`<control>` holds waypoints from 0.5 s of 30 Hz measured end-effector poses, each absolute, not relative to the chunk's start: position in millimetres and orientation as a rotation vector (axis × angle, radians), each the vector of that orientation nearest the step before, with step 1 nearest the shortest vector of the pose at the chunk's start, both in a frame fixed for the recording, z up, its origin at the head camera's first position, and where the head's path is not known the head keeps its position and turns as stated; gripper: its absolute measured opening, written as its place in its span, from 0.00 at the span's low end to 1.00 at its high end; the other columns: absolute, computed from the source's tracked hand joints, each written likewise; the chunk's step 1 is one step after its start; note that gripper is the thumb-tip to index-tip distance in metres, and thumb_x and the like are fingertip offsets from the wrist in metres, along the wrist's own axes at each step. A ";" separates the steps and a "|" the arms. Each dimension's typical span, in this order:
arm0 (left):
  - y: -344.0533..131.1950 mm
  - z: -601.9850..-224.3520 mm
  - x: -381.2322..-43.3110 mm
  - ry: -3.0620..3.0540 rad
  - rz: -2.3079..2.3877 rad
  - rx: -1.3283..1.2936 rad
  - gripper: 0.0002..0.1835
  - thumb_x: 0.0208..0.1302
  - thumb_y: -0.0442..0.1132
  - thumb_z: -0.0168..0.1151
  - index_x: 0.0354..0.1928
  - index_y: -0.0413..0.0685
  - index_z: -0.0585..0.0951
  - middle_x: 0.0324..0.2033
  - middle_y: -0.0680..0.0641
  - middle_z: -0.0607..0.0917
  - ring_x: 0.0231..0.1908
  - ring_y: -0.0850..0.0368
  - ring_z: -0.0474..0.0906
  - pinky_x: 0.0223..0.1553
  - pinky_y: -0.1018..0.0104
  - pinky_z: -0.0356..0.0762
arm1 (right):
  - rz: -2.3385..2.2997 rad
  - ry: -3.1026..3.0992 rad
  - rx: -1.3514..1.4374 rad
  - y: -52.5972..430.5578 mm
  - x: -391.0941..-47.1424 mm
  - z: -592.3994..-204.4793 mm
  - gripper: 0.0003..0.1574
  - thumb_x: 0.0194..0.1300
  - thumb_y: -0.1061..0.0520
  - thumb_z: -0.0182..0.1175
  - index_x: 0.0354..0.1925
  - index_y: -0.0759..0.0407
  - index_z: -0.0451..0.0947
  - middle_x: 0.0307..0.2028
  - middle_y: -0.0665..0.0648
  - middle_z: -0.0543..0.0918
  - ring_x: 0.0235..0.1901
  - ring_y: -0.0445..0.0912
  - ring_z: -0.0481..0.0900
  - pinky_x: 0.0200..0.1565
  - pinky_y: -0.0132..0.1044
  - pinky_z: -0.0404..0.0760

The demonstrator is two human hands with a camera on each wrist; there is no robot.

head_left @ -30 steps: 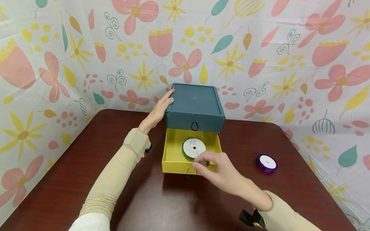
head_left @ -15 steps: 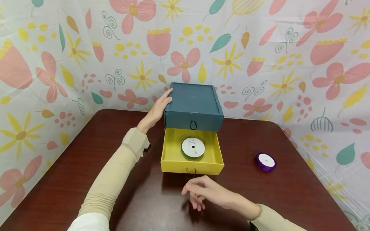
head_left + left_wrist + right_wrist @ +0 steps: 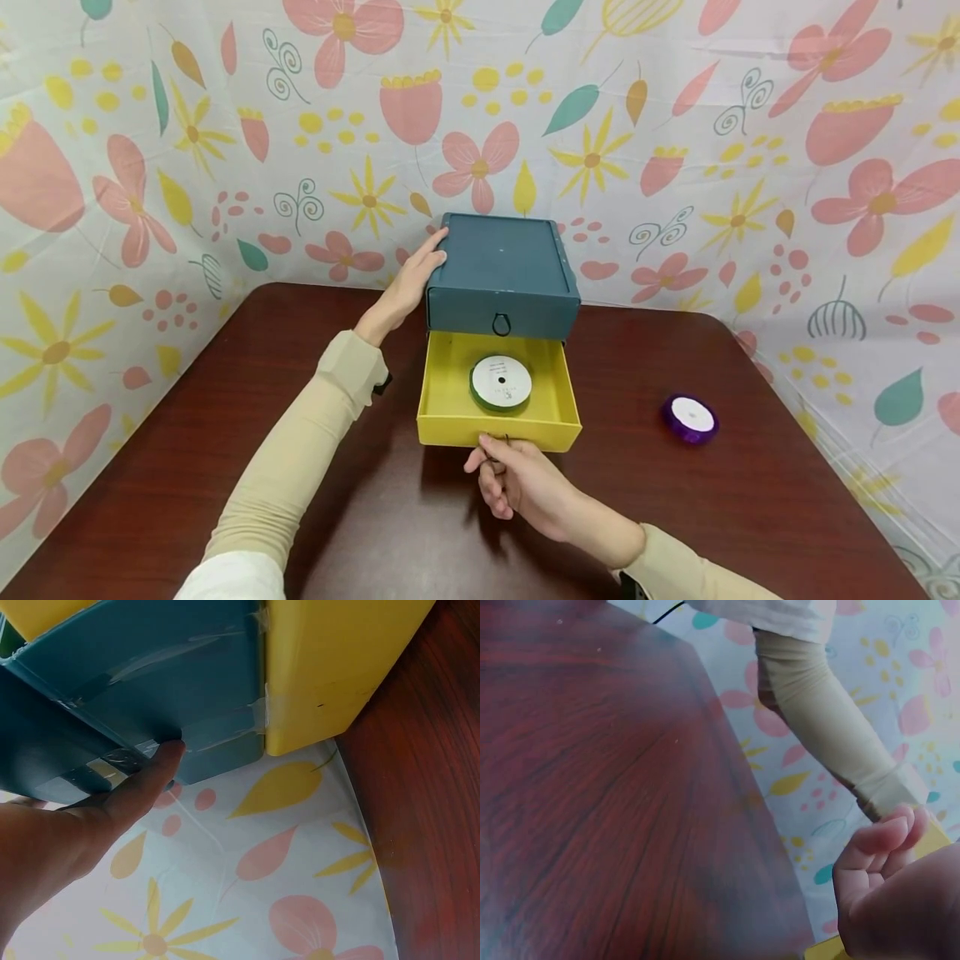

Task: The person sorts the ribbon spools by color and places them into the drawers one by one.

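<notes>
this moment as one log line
left hand: on blue box | right hand: at drawer loop | yellow drawer: open, green spool inside | purple spool: on table

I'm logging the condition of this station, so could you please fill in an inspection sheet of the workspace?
Surface: reddish-brown table, wood-grained.
Job's things: yellow drawer pulled out below the blue box; green-edged spool inside it, white face up.
Clutter: purple spool on the table, to the right.
Hands: left hand rests against the blue box's side; right hand at the yellow drawer's front, grip unclear.
Cables: thin black cord near the white sleeve.
Surroundings: floral-print backdrop.
</notes>
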State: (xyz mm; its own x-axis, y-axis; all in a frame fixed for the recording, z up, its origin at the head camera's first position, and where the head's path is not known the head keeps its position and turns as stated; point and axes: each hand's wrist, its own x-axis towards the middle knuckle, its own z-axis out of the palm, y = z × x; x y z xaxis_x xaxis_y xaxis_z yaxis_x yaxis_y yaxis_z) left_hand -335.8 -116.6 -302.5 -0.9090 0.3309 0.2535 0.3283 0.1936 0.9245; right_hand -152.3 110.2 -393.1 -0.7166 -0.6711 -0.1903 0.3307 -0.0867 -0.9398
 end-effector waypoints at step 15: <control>-114.2 -279.7 -310.6 2.400 1.850 0.640 0.30 0.77 0.46 0.35 0.78 0.54 0.46 0.77 0.47 0.42 0.77 0.49 0.36 0.74 0.45 0.41 | -1.952 1.502 -0.416 105.5 -168.8 -392.7 0.23 0.76 0.46 0.43 0.28 0.53 0.73 0.14 0.45 0.69 0.15 0.39 0.66 0.22 0.29 0.67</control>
State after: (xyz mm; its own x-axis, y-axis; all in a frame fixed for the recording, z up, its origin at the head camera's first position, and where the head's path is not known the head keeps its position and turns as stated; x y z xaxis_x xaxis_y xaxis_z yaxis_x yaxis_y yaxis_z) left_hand -310.6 -114.2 -279.7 -0.9137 0.3469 0.2118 0.2932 0.2015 0.9346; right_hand -168.8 105.5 -392.7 -0.7496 -0.6496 -0.1266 0.2888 -0.1489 -0.9458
